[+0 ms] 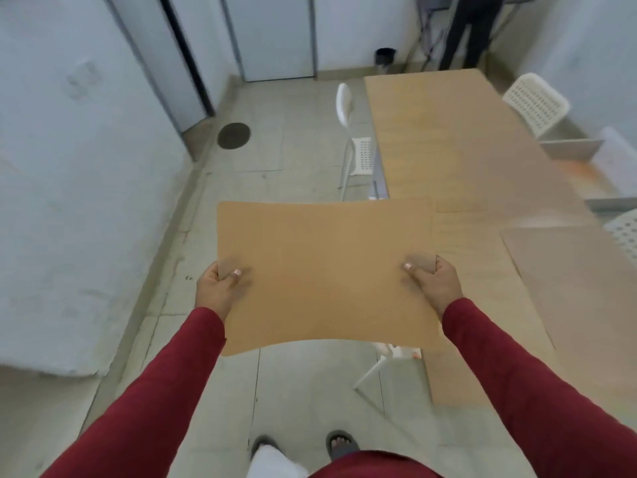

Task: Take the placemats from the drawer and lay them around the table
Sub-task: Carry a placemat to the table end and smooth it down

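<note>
i see a big tan placemat [327,274] held up flat in the air, a bit bent, partly over the table [448,139] edge, another placemat [565,263] lying on the table

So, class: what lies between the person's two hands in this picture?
In the head view, the tan placemat spans the gap: the left hand grips its left edge, the right hand its right edge. Nothing else lies between them.

Dining rm: table [448,139], chairs [536,103]
</note>
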